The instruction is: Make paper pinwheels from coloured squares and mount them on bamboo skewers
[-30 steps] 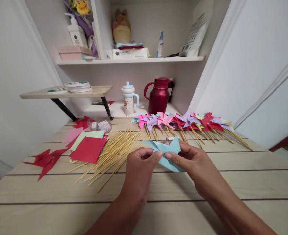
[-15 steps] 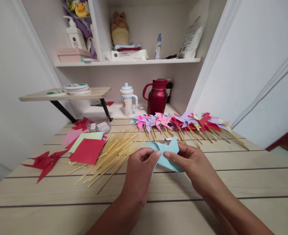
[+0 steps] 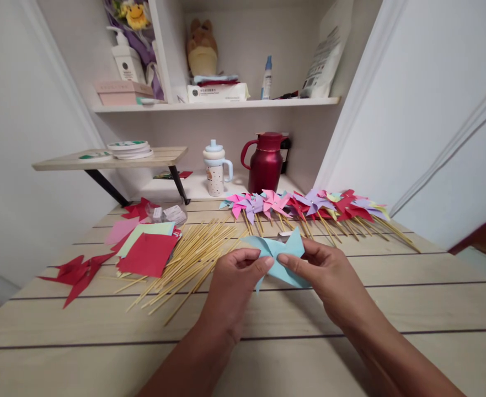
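Pale wooden planks with dark seams make up the tabletop, set in a white-walled nook under a shelf.

Fingers of the left hand are pressed together in a pinch on the near left edge of a light blue folded paper, thumb on top. Fingers of the right hand pinch the same paper from the other side, the 2 thumbs almost meeting at its middle. The paper is held just above the tabletop, near its centre, with pointed flaps sticking up and out to the left and down toward the person.

Just left of the hands lies a loose heap of bamboo sticks, fanned across the boards. Farther left sit a red paper square on top of green and pink sheets, and beyond that some red folded pieces. Behind the hands, a row of finished pinwheels in pink, purple, red and blue stretches to the right, sticks pointing toward the person.

At the back stand a dark red jug and a spouted cup; a small side shelf to the left carries a stack of round tape rolls.
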A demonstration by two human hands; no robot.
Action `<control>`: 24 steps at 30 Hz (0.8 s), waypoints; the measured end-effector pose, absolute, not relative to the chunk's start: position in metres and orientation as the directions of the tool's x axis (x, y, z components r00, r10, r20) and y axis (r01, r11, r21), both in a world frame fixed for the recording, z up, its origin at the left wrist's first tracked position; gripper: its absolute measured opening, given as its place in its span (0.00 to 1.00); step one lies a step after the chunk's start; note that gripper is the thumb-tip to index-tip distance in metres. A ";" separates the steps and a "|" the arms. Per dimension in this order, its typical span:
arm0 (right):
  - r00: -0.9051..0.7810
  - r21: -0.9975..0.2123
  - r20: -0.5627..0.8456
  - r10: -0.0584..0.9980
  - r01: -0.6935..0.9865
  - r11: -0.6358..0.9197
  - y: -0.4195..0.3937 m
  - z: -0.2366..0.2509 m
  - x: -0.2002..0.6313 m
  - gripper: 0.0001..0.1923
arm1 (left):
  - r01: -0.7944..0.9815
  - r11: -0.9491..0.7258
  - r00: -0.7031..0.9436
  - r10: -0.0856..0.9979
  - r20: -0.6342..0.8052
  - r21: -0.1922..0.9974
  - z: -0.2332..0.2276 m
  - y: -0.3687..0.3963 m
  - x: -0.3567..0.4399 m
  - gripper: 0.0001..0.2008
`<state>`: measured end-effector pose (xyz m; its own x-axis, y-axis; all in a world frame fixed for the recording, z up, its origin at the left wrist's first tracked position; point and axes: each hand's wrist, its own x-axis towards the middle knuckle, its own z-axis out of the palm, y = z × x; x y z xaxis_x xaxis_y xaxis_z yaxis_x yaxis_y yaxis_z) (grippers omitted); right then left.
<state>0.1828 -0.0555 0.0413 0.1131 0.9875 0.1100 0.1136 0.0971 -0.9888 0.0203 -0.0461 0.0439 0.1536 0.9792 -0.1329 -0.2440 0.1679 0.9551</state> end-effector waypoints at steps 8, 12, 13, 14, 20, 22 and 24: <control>0.080 -0.982 0.136 0.987 0.144 0.124 -0.056 0.042 0.181 0.16 | -0.200 0.139 0.097 0.988 -0.122 0.970 0.049 -0.049 0.023 0.11; 0.077 -0.983 0.135 0.988 0.136 0.124 -0.057 0.043 0.179 0.17 | -0.152 0.054 0.015 0.999 -0.053 0.987 0.047 -0.050 0.025 0.10; 0.079 -0.984 0.132 0.988 0.131 0.121 -0.058 0.043 0.179 0.17 | -0.138 0.036 -0.003 0.999 -0.037 0.990 0.045 -0.050 0.025 0.10; 0.082 -0.985 0.129 0.988 0.124 0.118 -0.058 0.043 0.178 0.17 | -0.129 0.021 -0.017 1.000 -0.023 0.991 0.044 -0.050 0.026 0.09; 0.107 -0.989 0.115 0.988 0.100 0.104 -0.056 0.040 0.176 0.16 | -0.173 0.036 -0.037 0.998 -0.043 0.984 0.038 -0.050 0.031 0.09; 0.117 -0.991 0.112 0.987 0.092 0.102 -0.055 0.039 0.176 0.15 | -0.202 0.085 -0.031 0.995 -0.093 0.976 0.038 -0.050 0.032 0.09; 0.118 -0.991 0.111 0.987 0.088 0.101 -0.054 0.039 0.176 0.15 | -0.222 0.112 -0.018 0.993 -0.119 0.969 0.038 -0.049 0.033 0.09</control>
